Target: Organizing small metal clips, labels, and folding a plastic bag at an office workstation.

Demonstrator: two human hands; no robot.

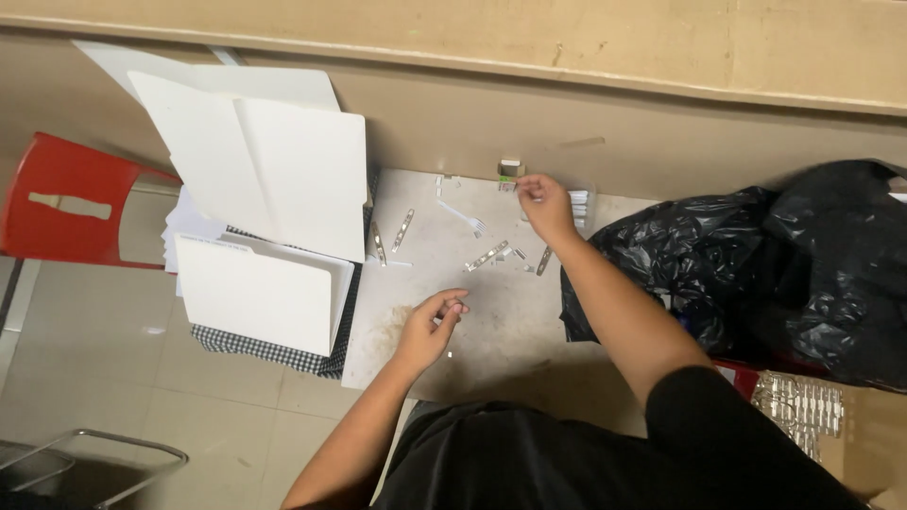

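Observation:
My right hand (pixel 545 203) reaches to the far edge of a small grey work surface (pixel 501 321) and pinches a small green and red packet (pixel 508 183) beside a little box (pixel 511 167). My left hand (pixel 432 326) hovers over the near part of the surface with fingers curled together; whether it holds something tiny I cannot tell. Several narrow silver strips (pixel 487 255) lie scattered between the hands, along with a white plastic fork (pixel 465 218).
Folded white cardboard sheets (pixel 274 170) lie stacked on a checked cloth (pixel 274 351) at the left. A red plastic stool (pixel 71 203) stands at far left. Black plastic bags (pixel 775 264) sit at the right, silver blister packs (pixel 801 406) below them. A beige wall (pixel 567 57) runs behind.

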